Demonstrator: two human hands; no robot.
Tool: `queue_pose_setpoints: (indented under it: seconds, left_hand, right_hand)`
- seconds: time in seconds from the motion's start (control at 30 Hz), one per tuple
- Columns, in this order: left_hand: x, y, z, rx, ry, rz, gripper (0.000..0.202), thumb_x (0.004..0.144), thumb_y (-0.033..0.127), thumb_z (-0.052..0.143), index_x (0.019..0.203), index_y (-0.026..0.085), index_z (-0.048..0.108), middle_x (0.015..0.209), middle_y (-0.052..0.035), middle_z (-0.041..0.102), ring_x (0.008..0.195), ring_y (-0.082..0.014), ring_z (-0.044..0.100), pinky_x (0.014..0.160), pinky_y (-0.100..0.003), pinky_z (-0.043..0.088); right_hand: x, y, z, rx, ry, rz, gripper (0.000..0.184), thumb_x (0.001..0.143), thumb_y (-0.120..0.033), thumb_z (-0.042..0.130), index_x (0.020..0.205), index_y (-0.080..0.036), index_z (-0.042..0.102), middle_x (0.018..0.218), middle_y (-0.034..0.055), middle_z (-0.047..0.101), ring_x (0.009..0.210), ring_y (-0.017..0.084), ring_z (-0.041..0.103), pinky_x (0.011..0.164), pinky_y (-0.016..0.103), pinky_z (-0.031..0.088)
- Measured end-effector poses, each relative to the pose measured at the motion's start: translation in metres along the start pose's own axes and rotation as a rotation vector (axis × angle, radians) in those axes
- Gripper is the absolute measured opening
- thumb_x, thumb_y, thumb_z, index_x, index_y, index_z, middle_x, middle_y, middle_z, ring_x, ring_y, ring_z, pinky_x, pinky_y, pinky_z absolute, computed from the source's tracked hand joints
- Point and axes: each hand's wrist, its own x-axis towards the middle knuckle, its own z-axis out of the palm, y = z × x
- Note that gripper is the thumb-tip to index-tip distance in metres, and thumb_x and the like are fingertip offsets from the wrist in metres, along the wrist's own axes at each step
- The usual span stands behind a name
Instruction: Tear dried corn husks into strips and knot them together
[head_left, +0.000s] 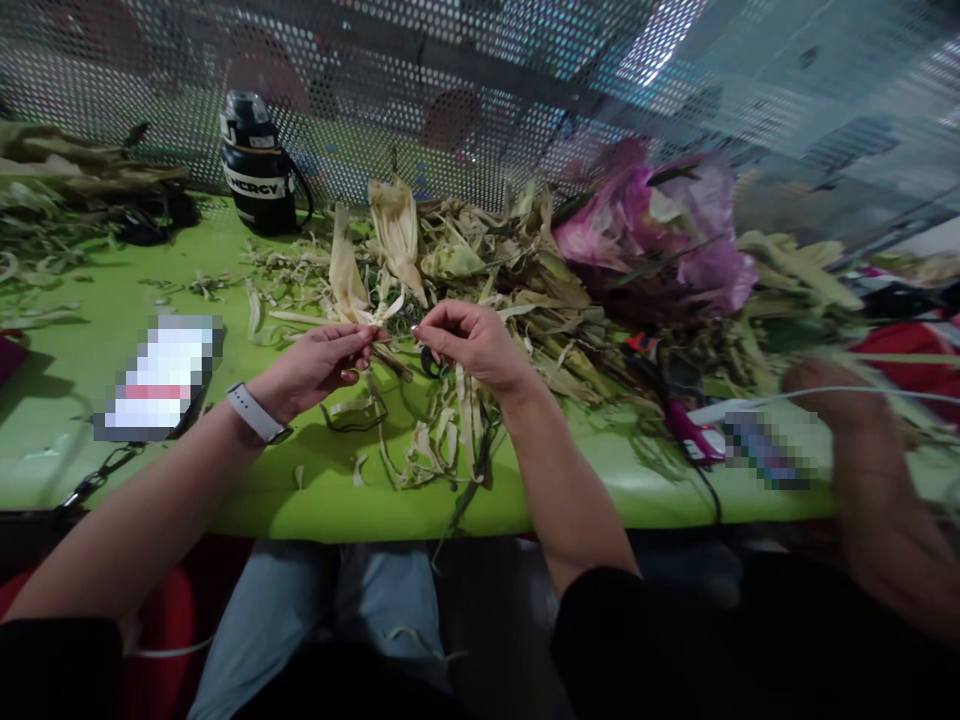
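My left hand (330, 362), with a pale watch strap on its wrist, is closed in a pinch on a thin strip of corn husk (391, 307). Close beside it, my right hand (474, 343) pinches thumb against forefinger; a small dark bit shows at the fingertips, too small to make out. Dried husk leaves (396, 232) stand just behind the hands. Under the right hand lies a small black looped thing (430, 362), partly hidden. Torn husk strips (431, 450) are scattered on the green table (292, 500) in front.
A black bottle (259, 180) stands at the back left, and a phone (161, 380) lies left. Behind are a husk pile (540, 300), a pink plastic bag (660, 235) and a perforated metal screen (360, 110). Another person's arm (870, 470) rests at right, near a second phone (769, 448).
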Motion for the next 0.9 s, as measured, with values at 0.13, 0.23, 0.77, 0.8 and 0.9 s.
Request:
queue_pose_setpoints:
  seconds: [0.13, 0.23, 0.77, 0.8, 0.9]
  left_hand:
    - [-0.0006, 0.0005, 0.0008, 0.021, -0.030, -0.039, 0.011, 0.079, 0.024, 0.075, 0.085, 0.014, 0.075, 0.073, -0.0026, 0.063, 0.055, -0.0035, 0.050, 0.042, -0.010, 0.036]
    - [-0.0015, 0.0009, 0.0004, 0.078, -0.063, -0.059, 0.014, 0.076, 0.028, 0.078, 0.084, 0.016, 0.076, 0.068, -0.0014, 0.061, 0.054, -0.0046, 0.050, 0.040, -0.011, 0.035]
    - [-0.0057, 0.0046, 0.0017, 0.166, -0.110, -0.089, 0.017, 0.078, 0.029, 0.076, 0.087, 0.015, 0.075, 0.070, -0.0017, 0.061, 0.055, -0.0054, 0.051, 0.046, -0.012, 0.044]
    - [-0.0058, 0.0049, 0.0017, 0.167, -0.109, -0.092, 0.017, 0.078, 0.029, 0.076, 0.087, 0.015, 0.075, 0.069, -0.0016, 0.061, 0.055, -0.0053, 0.051, 0.046, -0.012, 0.044]
    - [-0.0062, 0.0056, 0.0018, 0.170, -0.106, -0.097, 0.016, 0.078, 0.028, 0.076, 0.087, 0.014, 0.075, 0.068, -0.0011, 0.062, 0.054, -0.0055, 0.051, 0.047, -0.013, 0.044]
  right_hand:
    - [0.0016, 0.0003, -0.0008, 0.012, 0.047, 0.013, 0.029, 0.074, -0.042, 0.077, 0.075, -0.017, 0.062, 0.058, -0.0047, 0.052, 0.050, 0.007, 0.043, 0.046, 0.022, 0.031]
    - [0.0023, 0.0002, -0.0014, -0.006, 0.069, 0.021, 0.031, 0.073, -0.045, 0.077, 0.076, -0.018, 0.063, 0.058, -0.0045, 0.053, 0.050, 0.008, 0.043, 0.046, 0.022, 0.032]
    - [0.0053, 0.0020, -0.0033, -0.002, 0.113, -0.022, 0.037, 0.074, -0.052, 0.074, 0.073, -0.017, 0.059, 0.057, -0.0048, 0.050, 0.049, 0.007, 0.042, 0.045, 0.022, 0.033]
    - [0.0054, 0.0022, -0.0034, 0.003, 0.114, -0.021, 0.037, 0.074, -0.051, 0.074, 0.073, -0.017, 0.059, 0.057, -0.0048, 0.051, 0.048, 0.007, 0.042, 0.045, 0.022, 0.033]
    - [0.0056, 0.0023, -0.0036, 0.010, 0.117, -0.014, 0.037, 0.074, -0.050, 0.075, 0.073, -0.017, 0.059, 0.056, -0.0049, 0.050, 0.047, 0.007, 0.042, 0.045, 0.022, 0.033]
